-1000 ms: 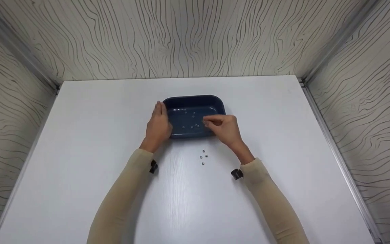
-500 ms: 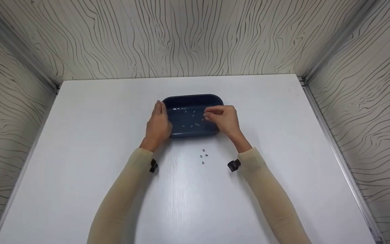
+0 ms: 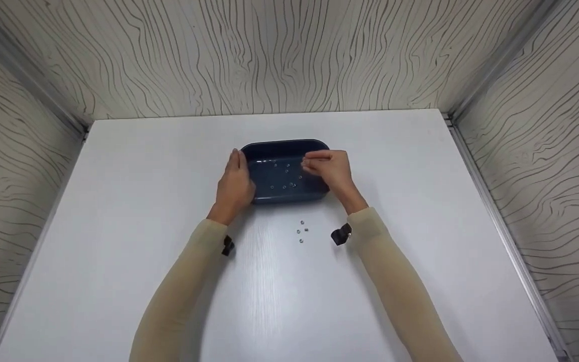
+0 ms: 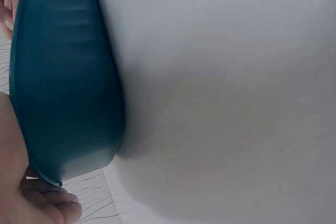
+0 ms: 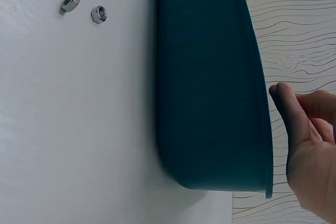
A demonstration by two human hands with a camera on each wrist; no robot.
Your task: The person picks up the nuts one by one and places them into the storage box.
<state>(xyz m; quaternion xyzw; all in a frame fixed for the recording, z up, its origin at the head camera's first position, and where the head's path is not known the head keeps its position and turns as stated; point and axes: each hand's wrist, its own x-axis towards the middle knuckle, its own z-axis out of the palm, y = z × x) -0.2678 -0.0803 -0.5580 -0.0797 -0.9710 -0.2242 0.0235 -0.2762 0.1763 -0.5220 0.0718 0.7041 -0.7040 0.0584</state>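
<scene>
A white tabletop (image 3: pixel 420 181) with faint grain, brightened by a soft glare toward the front, is enclosed by cream walls (image 3: pixel 269 60) patterned with dark, wavy woodgrain lines. The side walls are edged by grey metal rails (image 3: pixel 510 243). Near the table's back, a dark blue tray (image 3: pixel 289 199) is gripped at its left end by the left hand (image 3: pixel 235 186). The right hand (image 3: pixel 334 168) is poised over the tray's right side, thumb and fingertips brought together; whether anything is pinched cannot be told. Small metal nuts (image 3: pixel 300 177) are scattered inside; four loose nuts (image 3: pixel 301 241) are seen on the tabletop in front.
</scene>
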